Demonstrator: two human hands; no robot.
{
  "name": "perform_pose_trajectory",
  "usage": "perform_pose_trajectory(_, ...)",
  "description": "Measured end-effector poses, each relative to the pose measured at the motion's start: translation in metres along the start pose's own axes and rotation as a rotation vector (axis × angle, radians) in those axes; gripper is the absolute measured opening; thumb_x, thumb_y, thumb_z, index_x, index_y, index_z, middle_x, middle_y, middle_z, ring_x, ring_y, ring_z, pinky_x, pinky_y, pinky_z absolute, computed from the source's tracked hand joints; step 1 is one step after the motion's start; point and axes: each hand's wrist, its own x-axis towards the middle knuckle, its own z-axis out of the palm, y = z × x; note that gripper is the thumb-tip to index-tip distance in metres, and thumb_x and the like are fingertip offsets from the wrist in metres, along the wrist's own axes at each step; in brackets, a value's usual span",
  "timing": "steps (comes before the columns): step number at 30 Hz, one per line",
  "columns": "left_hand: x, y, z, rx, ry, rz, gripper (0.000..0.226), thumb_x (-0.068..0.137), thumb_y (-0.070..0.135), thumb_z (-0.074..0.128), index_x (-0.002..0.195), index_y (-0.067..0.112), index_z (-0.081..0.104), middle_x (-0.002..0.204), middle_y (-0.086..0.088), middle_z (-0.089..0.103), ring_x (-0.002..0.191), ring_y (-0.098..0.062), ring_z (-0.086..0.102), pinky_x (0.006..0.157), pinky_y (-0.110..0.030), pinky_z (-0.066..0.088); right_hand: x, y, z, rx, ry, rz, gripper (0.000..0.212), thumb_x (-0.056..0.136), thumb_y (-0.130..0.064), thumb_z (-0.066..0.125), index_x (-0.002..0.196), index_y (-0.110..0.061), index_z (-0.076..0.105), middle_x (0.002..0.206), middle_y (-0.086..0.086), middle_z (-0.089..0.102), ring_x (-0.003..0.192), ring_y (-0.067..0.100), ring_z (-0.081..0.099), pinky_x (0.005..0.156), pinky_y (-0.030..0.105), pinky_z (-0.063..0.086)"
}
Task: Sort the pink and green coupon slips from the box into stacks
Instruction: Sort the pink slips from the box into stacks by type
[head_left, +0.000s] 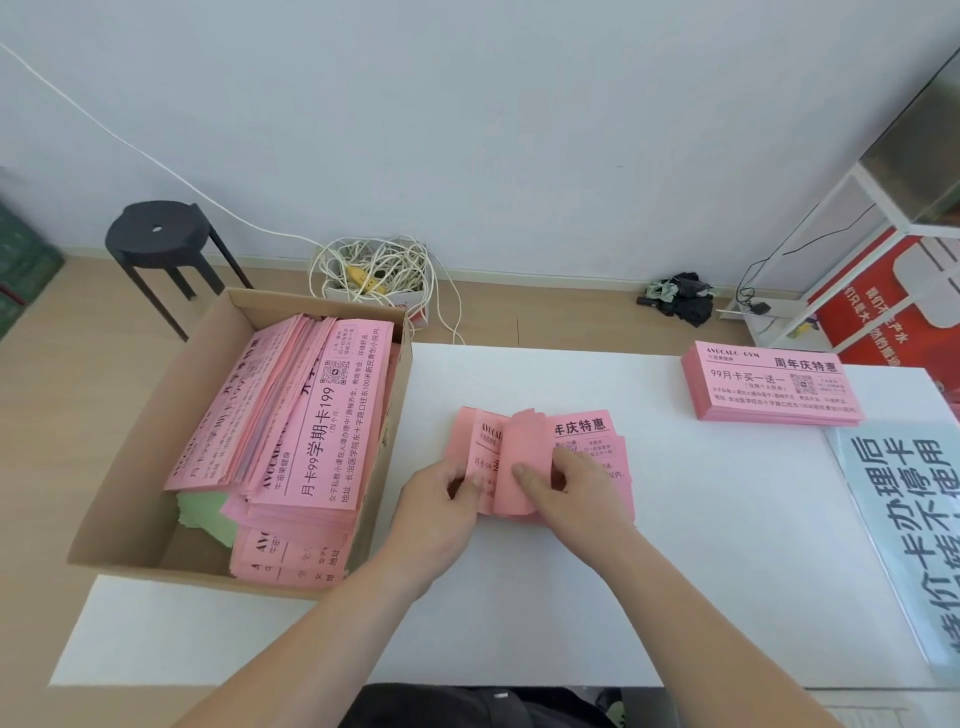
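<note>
A small pile of pink coupon slips (587, 441) lies in the middle of the white table (675, 545). My left hand (441, 499) pinches the pile's left edge. My right hand (571, 483) pinches a folded-over pink slip (524, 447) on top of it. An open cardboard box (156, 415) at the left holds leaning bundles of pink slips (311, 415), with several green slips (208, 514) showing beneath them. A neat pink stack (769, 384) sits at the table's far right.
A pale blue printed sign (904, 519) lies along the table's right edge. On the floor behind stand a black stool (156, 234), a tangle of white cable (374, 270), a dark bundle (680, 296) and a white shelf frame (857, 218) with a red poster.
</note>
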Motion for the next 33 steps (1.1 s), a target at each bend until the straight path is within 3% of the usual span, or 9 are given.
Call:
perform_pose_trajectory(4, 0.003, 0.002, 0.000, -0.043, 0.054, -0.086, 0.025, 0.102, 0.026, 0.053, 0.093, 0.017, 0.075, 0.090, -0.005, 0.078, 0.079, -0.033, 0.074, 0.078, -0.049, 0.063, -0.008, -0.002, 0.000, -0.101, 0.129, -0.029, 0.038, 0.100, -0.042, 0.049, 0.071, -0.021, 0.035, 0.070, -0.007, 0.046, 0.074, 0.020, 0.044, 0.059, 0.033, 0.029)
perform_pose_trajectory(10, 0.004, 0.002, 0.001, -0.111, 0.077, -0.112, 0.024, 0.103, 0.017, 0.055, 0.092, 0.015, 0.077, 0.090, -0.002, 0.079, 0.070, -0.022, 0.076, 0.066, -0.031, 0.063, -0.008, -0.003, -0.004, -0.103, 0.071, 0.000, 0.037, 0.102, -0.040, 0.047, 0.073, -0.020, 0.035, 0.065, -0.007, 0.045, 0.061, 0.014, 0.042, 0.056, 0.033, 0.032)
perform_pose_trajectory(16, 0.004, 0.005, 0.001, -0.164, 0.072, -0.107, 0.021, 0.095, 0.021, 0.070, 0.088, 0.002, 0.075, 0.088, -0.018, 0.075, 0.071, -0.033, 0.074, 0.067, -0.037, 0.064, -0.006, -0.004, -0.017, -0.049, 0.000, 0.071, 0.038, 0.101, -0.042, 0.048, 0.075, -0.017, 0.034, 0.067, -0.006, 0.043, 0.060, 0.016, 0.040, 0.057, 0.032, 0.031)
perform_pose_trajectory(20, 0.005, 0.010, 0.004, -0.215, 0.073, -0.130, 0.023, 0.090, 0.020, 0.078, 0.088, -0.003, 0.074, 0.085, -0.012, 0.077, 0.063, -0.022, 0.071, 0.068, -0.042, 0.064, -0.007, -0.001, -0.025, 0.035, -0.042, 0.090, 0.037, 0.101, -0.041, 0.050, 0.077, -0.018, 0.034, 0.070, -0.006, 0.039, 0.061, 0.015, 0.037, 0.056, 0.030, 0.029)
perform_pose_trajectory(24, 0.007, 0.014, 0.009, -0.208, 0.078, -0.111, 0.034, 0.088, 0.020, 0.080, 0.093, -0.010, 0.067, 0.083, -0.011, 0.077, 0.065, -0.027, 0.074, 0.062, -0.039, 0.061, -0.008, -0.002, -0.027, 0.029, -0.046, 0.080, 0.038, 0.101, -0.042, 0.049, 0.076, -0.018, 0.035, 0.069, -0.007, 0.041, 0.061, 0.014, 0.039, 0.056, 0.029, 0.031)
perform_pose_trajectory(28, 0.008, 0.019, 0.014, -0.176, 0.084, -0.045, 0.025, 0.090, 0.019, 0.077, 0.082, -0.002, 0.066, 0.083, -0.016, 0.075, 0.061, -0.022, 0.067, 0.064, -0.043, 0.063, -0.007, -0.003, -0.033, 0.031, -0.066, 0.077, 0.037, 0.102, -0.040, 0.049, 0.076, -0.018, 0.036, 0.071, -0.006, 0.043, 0.062, 0.013, 0.041, 0.055, 0.026, 0.034)
perform_pose_trajectory(31, 0.007, 0.014, 0.011, -0.150, 0.099, -0.022, 0.018, 0.095, 0.020, 0.069, 0.083, 0.007, 0.069, 0.083, -0.008, 0.075, 0.066, -0.028, 0.071, 0.069, -0.047, 0.063, -0.006, -0.003, -0.036, 0.070, -0.091, 0.079, 0.035, 0.104, -0.037, 0.048, 0.077, -0.017, 0.038, 0.074, -0.005, 0.044, 0.065, 0.013, 0.044, 0.051, 0.018, 0.036)
perform_pose_trajectory(33, 0.007, 0.008, 0.006, -0.144, 0.114, -0.025, 0.014, 0.098, 0.018, 0.065, 0.087, 0.012, 0.071, 0.085, -0.003, 0.076, 0.071, -0.029, 0.073, 0.070, -0.046, 0.064, -0.003, 0.000, -0.035, 0.089, -0.103, 0.099, 0.032, 0.104, -0.038, 0.048, 0.080, -0.016, 0.042, 0.078, -0.005, 0.048, 0.072, 0.015, 0.047, 0.059, 0.024, 0.038)
